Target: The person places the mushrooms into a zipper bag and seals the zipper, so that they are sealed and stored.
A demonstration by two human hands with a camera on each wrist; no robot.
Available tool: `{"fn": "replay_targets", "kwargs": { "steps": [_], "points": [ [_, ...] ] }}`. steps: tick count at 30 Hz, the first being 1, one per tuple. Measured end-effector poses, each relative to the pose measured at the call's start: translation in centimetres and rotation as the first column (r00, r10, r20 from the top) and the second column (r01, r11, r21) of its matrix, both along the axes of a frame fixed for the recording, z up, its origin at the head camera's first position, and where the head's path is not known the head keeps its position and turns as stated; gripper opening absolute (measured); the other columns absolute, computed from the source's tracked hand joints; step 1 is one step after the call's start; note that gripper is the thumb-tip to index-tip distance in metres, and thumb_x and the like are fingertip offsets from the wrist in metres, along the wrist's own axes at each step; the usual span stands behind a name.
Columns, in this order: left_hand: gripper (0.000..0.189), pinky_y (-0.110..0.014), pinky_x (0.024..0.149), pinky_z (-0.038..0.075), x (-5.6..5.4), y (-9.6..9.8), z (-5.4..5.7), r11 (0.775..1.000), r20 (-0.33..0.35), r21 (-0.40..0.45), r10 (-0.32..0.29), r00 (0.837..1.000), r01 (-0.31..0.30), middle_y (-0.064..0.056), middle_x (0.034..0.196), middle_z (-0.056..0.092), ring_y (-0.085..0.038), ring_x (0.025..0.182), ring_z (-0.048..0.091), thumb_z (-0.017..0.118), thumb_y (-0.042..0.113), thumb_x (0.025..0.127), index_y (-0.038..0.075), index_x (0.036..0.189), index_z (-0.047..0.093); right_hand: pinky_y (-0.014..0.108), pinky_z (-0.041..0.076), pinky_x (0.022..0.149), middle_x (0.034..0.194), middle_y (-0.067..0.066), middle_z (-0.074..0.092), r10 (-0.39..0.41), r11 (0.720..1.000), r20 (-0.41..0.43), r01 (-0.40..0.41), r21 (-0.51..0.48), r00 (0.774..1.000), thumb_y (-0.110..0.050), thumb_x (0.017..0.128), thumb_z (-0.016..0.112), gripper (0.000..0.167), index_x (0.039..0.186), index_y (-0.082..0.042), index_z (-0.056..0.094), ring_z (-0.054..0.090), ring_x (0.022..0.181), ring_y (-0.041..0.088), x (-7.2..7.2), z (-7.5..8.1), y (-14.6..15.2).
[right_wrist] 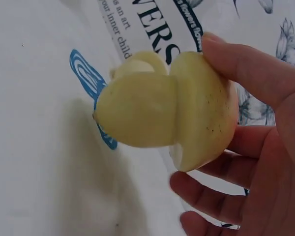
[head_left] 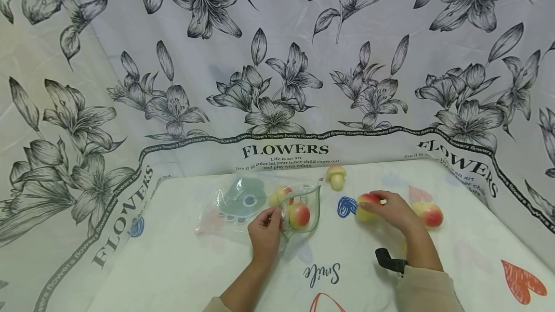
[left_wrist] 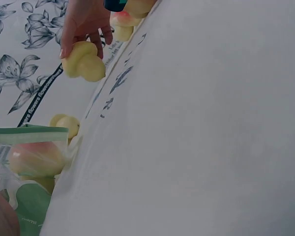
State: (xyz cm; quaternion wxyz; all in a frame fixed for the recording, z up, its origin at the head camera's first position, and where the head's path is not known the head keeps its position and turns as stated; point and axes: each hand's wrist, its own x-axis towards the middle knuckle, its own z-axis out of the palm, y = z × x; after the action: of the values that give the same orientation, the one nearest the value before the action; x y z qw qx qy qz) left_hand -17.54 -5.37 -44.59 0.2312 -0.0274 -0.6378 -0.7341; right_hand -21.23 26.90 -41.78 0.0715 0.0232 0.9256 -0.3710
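My left hand (head_left: 265, 237) pinches the near side of a clear plastic bag (head_left: 318, 215) with a green-edged mouth, which gapes to the right. Inside the bag lie a mushroom with a red-and-yellow cap (head_left: 299, 215) and a second, paler mushroom (head_left: 275, 198) behind it. My right hand (head_left: 398, 212) holds another mushroom (right_wrist: 137, 110) by its cap, thumb on one side and fingers on the other. Its pale yellow stem points away from the palm in the right wrist view. This mushroom is to the right of the bag's mouth.
One mushroom (head_left: 336, 177) stands upright behind the bag's mouth, near the back of the table. Another mushroom (head_left: 428, 214) lies right of my right forearm. The white cloth (head_left: 173, 273) has printed hearts and lettering, and a flowered curtain (head_left: 277, 85) rises behind it.
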Motion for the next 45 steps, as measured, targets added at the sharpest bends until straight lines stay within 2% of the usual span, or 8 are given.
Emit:
{"fn": "replay_targets", "kwargs": {
  "steps": [3,5,9,14,17,25,34,45],
  "points": [
    [0.015,-0.017,0.046,0.048,0.1,0.0,0.1,1.000,0.008,0.005,0.000,1.000,0.000,-0.029,0.069,0.060,-0.011,0.049,0.056,0.063,0.000,0.092,-0.012,0.090,0.070,0.034,0.048,0.077,0.123,0.020,0.060,0.016,1.000,-0.036,-0.016,0.010,0.999,-0.059,0.084,0.067,0.082,0.140,-0.002,0.050,0.056,0.102,0.029,-0.1,0.0,-0.5],
    [0.015,-0.017,0.046,0.048,0.1,0.0,0.2,1.000,0.009,0.008,-0.003,1.000,0.003,-0.030,0.070,0.060,-0.011,0.049,0.056,0.063,0.000,0.093,-0.013,0.090,0.069,0.032,0.047,0.075,0.122,0.018,0.061,0.024,1.000,-0.051,-0.025,-0.019,0.998,-0.057,0.084,0.070,0.079,0.140,-0.004,0.051,0.057,0.102,0.028,-0.1,0.1,-0.9],
    [0.015,-0.017,0.046,0.049,0.1,0.0,0.1,1.000,0.006,0.011,-0.004,1.000,0.004,-0.029,0.069,0.060,-0.010,0.049,0.056,0.062,0.000,0.093,-0.013,0.090,0.069,0.037,0.051,0.083,0.128,0.016,0.061,0.028,0.990,-0.059,-0.036,-0.134,0.998,-0.050,0.082,0.075,0.075,0.140,-0.008,0.052,0.059,0.109,0.027,-0.1,0.3,-1.7],
    [0.014,-0.018,0.045,0.048,0.0,0.0,-0.1,1.000,0.002,0.014,-0.002,1.000,0.002,-0.026,0.068,0.060,-0.010,0.049,0.055,0.062,0.000,0.093,-0.012,0.090,0.069,0.035,0.051,0.089,0.127,0.014,0.063,0.080,0.950,-0.080,-0.100,-0.297,0.994,-0.035,0.082,0.079,0.070,0.139,-0.008,0.052,0.061,0.112,0.025,-0.2,0.3,-2.6],
    [0.014,-0.018,0.045,0.048,0.0,0.0,-0.1,1.000,0.002,0.012,-0.002,1.000,0.002,-0.025,0.068,0.060,-0.011,0.049,0.055,0.062,0.000,0.093,-0.012,0.090,0.070,0.033,0.050,0.088,0.129,0.015,0.061,0.131,0.926,-0.105,-0.159,-0.344,0.986,-0.027,0.082,0.080,0.070,0.141,-0.005,0.049,0.060,0.114,0.026,-0.2,0.3,-3.1],
    [0.014,-0.018,0.045,0.047,0.0,0.0,-0.2,1.000,-0.004,0.010,0.001,1.000,-0.001,-0.025,0.067,0.060,-0.010,0.048,0.055,0.062,0.000,0.093,-0.011,0.089,0.070,0.032,0.050,0.086,0.128,0.016,0.060,0.173,0.900,-0.103,-0.200,-0.388,0.980,-0.021,0.079,0.082,0.073,0.141,-0.003,0.049,0.058,0.111,0.026,-0.2,0.4,-4.2],
    [0.013,-0.017,0.046,0.048,0.0,0.0,-0.2,1.000,-0.009,0.009,0.002,1.000,-0.002,-0.026,0.068,0.060,-0.010,0.049,0.055,0.062,0.000,0.092,-0.011,0.089,0.070,0.032,0.050,0.082,0.116,0.009,0.065,0.184,0.904,-0.103,-0.210,-0.372,0.977,-0.022,0.076,0.084,0.064,0.133,-0.011,0.057,0.060,0.104,0.021,0.0,0.1,-4.8],
    [0.014,-0.016,0.046,0.047,0.1,0.0,-0.1,1.000,-0.008,0.005,-0.004,1.000,0.004,-0.027,0.068,0.060,-0.011,0.049,0.055,0.062,0.000,0.093,-0.011,0.089,0.069,0.032,0.051,0.081,0.116,0.015,0.064,0.224,0.880,-0.111,-0.250,-0.403,0.968,-0.015,0.075,0.084,0.065,0.132,-0.006,0.055,0.061,0.101,0.021,0.0,0.1,-5.1]
  ]
}}
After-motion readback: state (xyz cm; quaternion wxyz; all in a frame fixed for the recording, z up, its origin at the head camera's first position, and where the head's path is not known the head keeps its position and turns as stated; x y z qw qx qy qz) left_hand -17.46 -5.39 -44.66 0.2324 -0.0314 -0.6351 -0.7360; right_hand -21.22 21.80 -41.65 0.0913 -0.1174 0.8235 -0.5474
